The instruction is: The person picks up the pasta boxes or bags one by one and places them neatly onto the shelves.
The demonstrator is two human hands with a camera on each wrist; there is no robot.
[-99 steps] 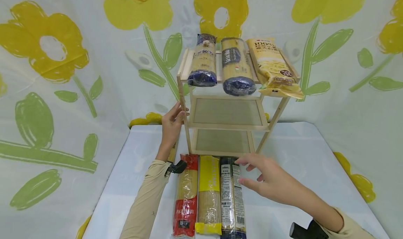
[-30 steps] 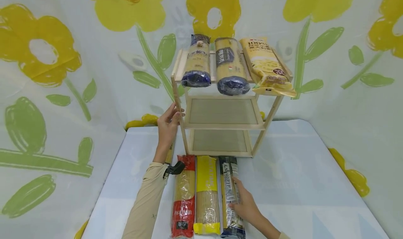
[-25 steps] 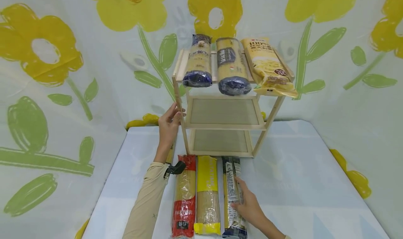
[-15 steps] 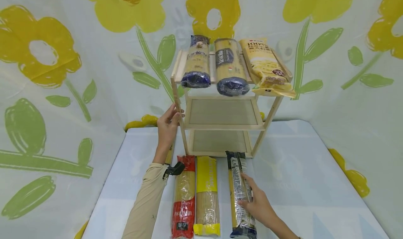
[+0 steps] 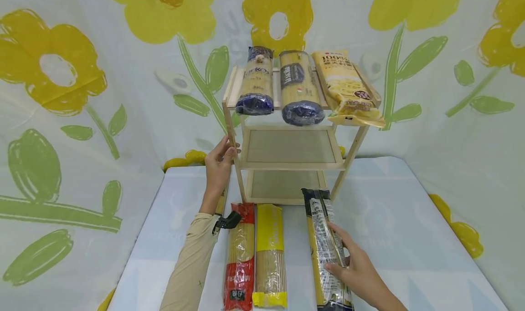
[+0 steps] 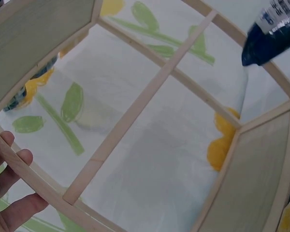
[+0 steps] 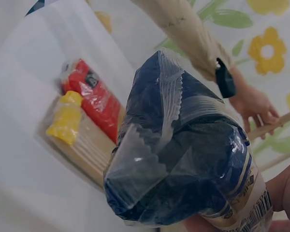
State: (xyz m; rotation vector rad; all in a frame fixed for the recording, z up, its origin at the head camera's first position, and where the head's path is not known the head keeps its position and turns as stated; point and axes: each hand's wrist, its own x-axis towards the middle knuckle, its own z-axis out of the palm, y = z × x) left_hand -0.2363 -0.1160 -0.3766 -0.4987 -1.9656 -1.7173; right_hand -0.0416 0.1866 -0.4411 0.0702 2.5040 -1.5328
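Note:
My left hand point(image 5: 218, 165) grips the left front post of a wooden rack point(image 5: 293, 166); the left wrist view has its fingers point(image 6: 21, 210) around the frame. With thumb and fingers on either side, my right hand point(image 5: 361, 267) holds a spaghetti pack point(image 5: 326, 242) with dark blue ends and a white printed label. The pack tilts slightly, its top end close to the rack's lower right front corner. In the right wrist view its crimped blue end point(image 7: 179, 159) faces the camera. A yellow spaghetti pack point(image 5: 270, 256) and a red one point(image 5: 239, 261) lie side by side left of it.
Two blue-ended spaghetti packs point(image 5: 256, 81) point(image 5: 301, 88) and a yellow pasta bag point(image 5: 348, 88) lie on the rack's top tier, overhanging its front. Below are the middle tier panel point(image 5: 291, 145) and the bottom tier panel point(image 5: 287, 184). A flowered cloth point(image 5: 135, 74) hangs behind the white table point(image 5: 385, 220).
My right hand has come down onto the blue-ended spaghetti pack, taken hold of it and moved it right and forward, away from the yellow pack. My left hand stays on the post.

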